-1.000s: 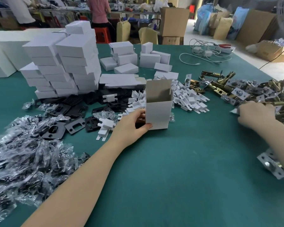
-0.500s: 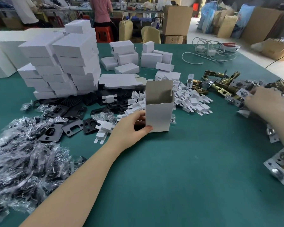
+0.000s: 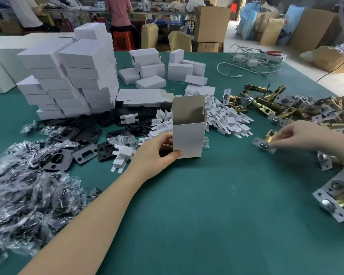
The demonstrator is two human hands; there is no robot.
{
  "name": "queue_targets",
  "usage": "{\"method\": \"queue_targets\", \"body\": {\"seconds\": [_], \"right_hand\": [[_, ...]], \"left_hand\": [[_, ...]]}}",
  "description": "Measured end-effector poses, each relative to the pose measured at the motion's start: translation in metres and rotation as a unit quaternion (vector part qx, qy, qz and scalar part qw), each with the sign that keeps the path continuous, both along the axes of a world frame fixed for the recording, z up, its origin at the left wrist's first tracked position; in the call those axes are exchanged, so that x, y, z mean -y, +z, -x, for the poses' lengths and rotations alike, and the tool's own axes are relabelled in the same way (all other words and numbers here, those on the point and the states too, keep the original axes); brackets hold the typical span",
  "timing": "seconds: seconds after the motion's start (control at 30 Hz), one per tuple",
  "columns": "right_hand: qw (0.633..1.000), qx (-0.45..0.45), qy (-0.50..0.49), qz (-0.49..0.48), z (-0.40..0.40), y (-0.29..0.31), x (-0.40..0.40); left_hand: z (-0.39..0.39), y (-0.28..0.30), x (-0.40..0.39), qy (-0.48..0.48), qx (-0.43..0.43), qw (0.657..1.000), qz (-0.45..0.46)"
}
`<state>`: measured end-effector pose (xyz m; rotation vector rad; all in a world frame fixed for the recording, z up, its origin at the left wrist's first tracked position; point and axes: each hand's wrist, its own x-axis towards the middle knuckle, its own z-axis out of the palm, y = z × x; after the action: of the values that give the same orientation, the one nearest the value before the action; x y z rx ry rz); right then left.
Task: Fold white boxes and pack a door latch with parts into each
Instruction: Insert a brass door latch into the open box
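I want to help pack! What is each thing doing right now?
White box: upright, top open, steadied by left hand.
Door latch: pinched in right hand, off the pile.
Stacked boxes: closed.
Flat cartons: unfolded.
Screw packets: sealed, heaped.

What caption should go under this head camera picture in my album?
Left hand steadies an upright open white box while the right hand lifts a brass door latch over the green table.
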<state>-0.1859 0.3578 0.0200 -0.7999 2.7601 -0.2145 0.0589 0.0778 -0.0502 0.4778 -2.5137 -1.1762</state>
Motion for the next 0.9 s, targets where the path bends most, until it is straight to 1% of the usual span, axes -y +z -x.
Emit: {"method": "queue_targets", "body": {"seconds": [0.03, 0.07, 0.1, 0.13, 0.17, 0.23, 0.3, 0.43, 0.53, 0.7, 0.77, 0.83, 0.9], "right_hand": [[0.999, -0.002, -0.016, 0.043, -0.001, 0.001, 0.0], [0.994, -0.032, -0.042, 0.091, 0.0, 0.003, 0.0], [0.988, -0.075, -0.06, 0.119, 0.002, 0.003, 0.001], [0.985, -0.107, -0.072, 0.118, 0.005, 0.003, 0.003], [0.986, -0.113, -0.076, 0.097, 0.009, 0.002, 0.007], [0.993, -0.08, -0.086, 0.024, 0.016, -0.002, 0.017], [0.992, -0.057, -0.106, -0.04, 0.024, -0.008, 0.024], [0.983, -0.083, -0.139, -0.083, 0.035, -0.013, 0.034], [0.983, -0.079, -0.124, -0.114, 0.033, -0.012, 0.043], [0.987, -0.052, -0.13, -0.076, 0.021, -0.006, 0.054], [0.99, -0.021, -0.135, -0.035, 0.017, 0.001, 0.054], [0.99, 0.014, -0.138, 0.025, 0.015, 0.011, 0.052], [0.991, 0.036, -0.123, 0.044, 0.01, 0.022, 0.048]], "left_hand": [[0.0, 0.0, 0.0, -0.001, 0.001, 1.0, 0.001], [0.0, -0.001, 0.0, -0.001, 0.001, 1.0, 0.001], [0.0, -0.001, 0.0, 0.0, 0.0, 1.0, 0.002], [0.0, -0.001, 0.0, 0.0, -0.001, 1.0, 0.001], [0.0, -0.001, 0.0, 0.0, -0.002, 1.0, 0.0], [0.0, -0.001, 0.0, 0.001, -0.004, 1.0, 0.0], [0.0, -0.001, -0.001, 0.001, -0.006, 1.0, -0.002], [0.001, -0.001, 0.0, 0.002, -0.007, 1.0, -0.008], [0.001, -0.001, 0.0, 0.002, -0.004, 1.0, -0.008], [0.001, -0.003, 0.001, 0.001, -0.006, 1.0, 0.002], [0.001, -0.003, 0.001, -0.001, -0.004, 1.0, 0.007], [0.002, -0.004, 0.002, -0.001, 0.001, 1.0, 0.007], [0.001, -0.004, 0.002, 0.001, 0.005, 1.0, 0.009]]}}
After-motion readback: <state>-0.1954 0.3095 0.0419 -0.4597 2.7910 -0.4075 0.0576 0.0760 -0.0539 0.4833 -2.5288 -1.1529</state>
